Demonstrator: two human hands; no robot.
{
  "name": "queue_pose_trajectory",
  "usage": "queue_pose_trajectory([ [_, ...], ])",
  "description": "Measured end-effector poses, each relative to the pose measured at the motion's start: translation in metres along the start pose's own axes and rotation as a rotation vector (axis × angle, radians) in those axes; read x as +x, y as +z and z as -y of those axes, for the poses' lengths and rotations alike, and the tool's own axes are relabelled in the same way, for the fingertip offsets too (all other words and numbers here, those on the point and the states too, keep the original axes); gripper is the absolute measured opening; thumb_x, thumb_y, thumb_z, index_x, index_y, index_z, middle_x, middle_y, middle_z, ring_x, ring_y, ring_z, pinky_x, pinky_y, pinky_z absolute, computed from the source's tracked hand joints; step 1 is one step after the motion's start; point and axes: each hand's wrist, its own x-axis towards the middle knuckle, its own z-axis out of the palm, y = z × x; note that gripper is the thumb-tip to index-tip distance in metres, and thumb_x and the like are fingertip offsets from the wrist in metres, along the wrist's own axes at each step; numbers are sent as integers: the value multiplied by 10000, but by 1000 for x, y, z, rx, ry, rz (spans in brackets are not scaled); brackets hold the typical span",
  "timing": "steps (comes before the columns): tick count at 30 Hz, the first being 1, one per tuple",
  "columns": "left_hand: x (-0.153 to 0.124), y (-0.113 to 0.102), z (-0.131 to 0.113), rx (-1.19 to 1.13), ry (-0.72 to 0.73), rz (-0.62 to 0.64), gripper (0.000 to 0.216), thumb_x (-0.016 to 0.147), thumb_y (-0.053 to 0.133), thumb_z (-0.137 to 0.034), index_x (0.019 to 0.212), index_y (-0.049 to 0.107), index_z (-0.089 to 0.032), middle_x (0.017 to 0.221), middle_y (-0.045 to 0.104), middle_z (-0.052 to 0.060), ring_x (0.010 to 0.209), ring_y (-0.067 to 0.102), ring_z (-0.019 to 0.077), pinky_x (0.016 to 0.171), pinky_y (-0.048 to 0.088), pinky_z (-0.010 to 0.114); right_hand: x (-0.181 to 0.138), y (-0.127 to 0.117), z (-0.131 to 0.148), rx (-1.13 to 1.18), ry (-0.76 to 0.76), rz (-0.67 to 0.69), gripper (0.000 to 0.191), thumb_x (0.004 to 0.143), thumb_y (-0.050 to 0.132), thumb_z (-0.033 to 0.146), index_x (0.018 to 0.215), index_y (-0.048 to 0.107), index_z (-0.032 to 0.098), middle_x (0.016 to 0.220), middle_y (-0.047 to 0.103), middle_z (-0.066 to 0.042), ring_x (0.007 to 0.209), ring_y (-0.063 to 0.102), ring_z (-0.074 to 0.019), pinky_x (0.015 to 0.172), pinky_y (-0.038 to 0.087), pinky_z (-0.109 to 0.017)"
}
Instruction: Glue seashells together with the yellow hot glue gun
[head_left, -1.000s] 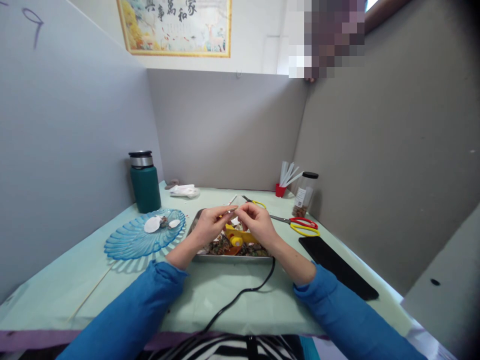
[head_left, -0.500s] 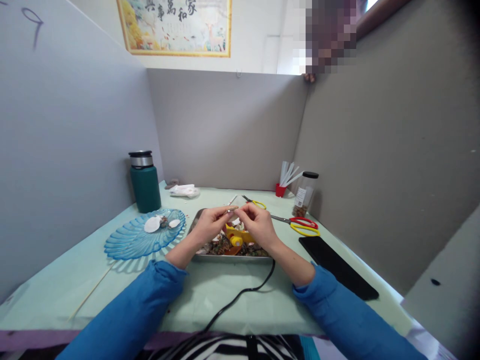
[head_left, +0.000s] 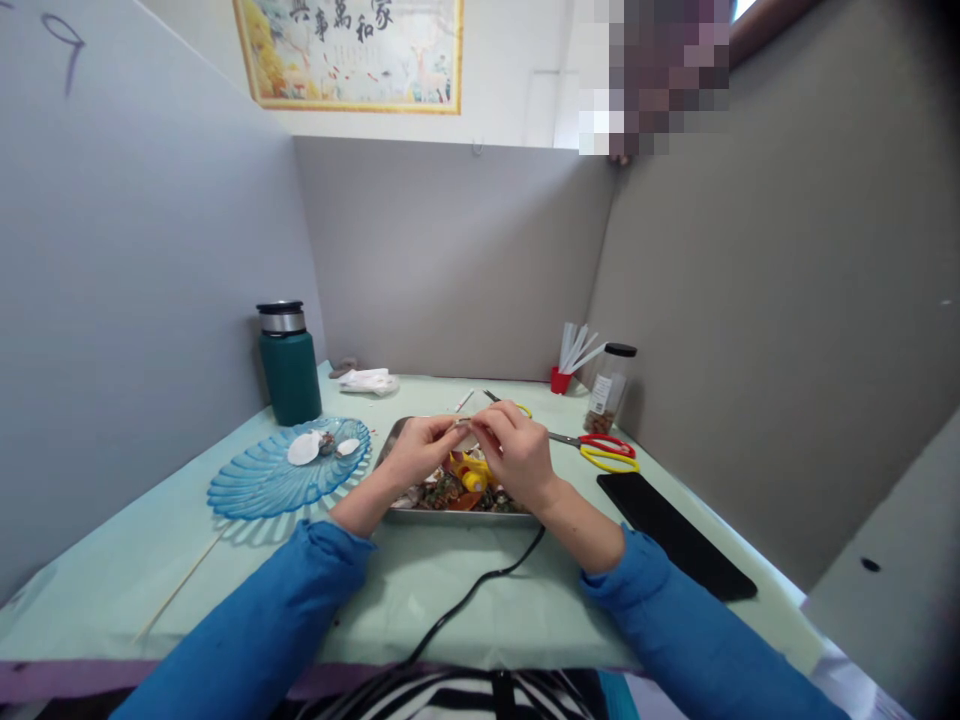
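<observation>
My left hand and my right hand meet fingertip to fingertip above a metal tray. Both hands are closed in a pinch on a small pale piece, too small to name. The tray holds dark shells and a yellow tool lying right under my fingers. A black cable runs from the tray toward me.
A blue glass plate with white shells lies left of the tray, behind it a green flask. Right of the tray lie red-and-yellow scissors, a black phone, a jar and a red cup. Grey partitions enclose the desk.
Both hands have sunk slightly toward the tray and my right hand has curled further over the pinched piece.
</observation>
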Motion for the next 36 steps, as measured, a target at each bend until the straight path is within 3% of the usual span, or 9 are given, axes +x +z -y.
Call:
queue_pose_trajectory([
  [8,0,0,4,38,60,26,324,815,531,-419,813,658,-121,549,549,-30,511,486,88,485,373,172,4,-2,2,-183,-191,6,125,888,500,198,846,617,178,783,610,-46,687,509,-149,688,377,-267],
  [27,-1,-1,4,-130,30,81,358,825,529,-434,727,632,-106,524,510,-28,480,475,82,460,366,184,-1,1,-2,-52,-178,-55,76,869,519,143,872,587,177,805,608,-47,709,536,-141,659,422,-241],
  [36,-1,0,0,-166,45,29,382,804,560,-443,924,698,-108,567,549,-19,478,477,80,455,390,184,-2,0,-2,65,-96,-52,88,877,524,191,916,602,204,858,617,-60,778,572,-155,706,455,-273],
])
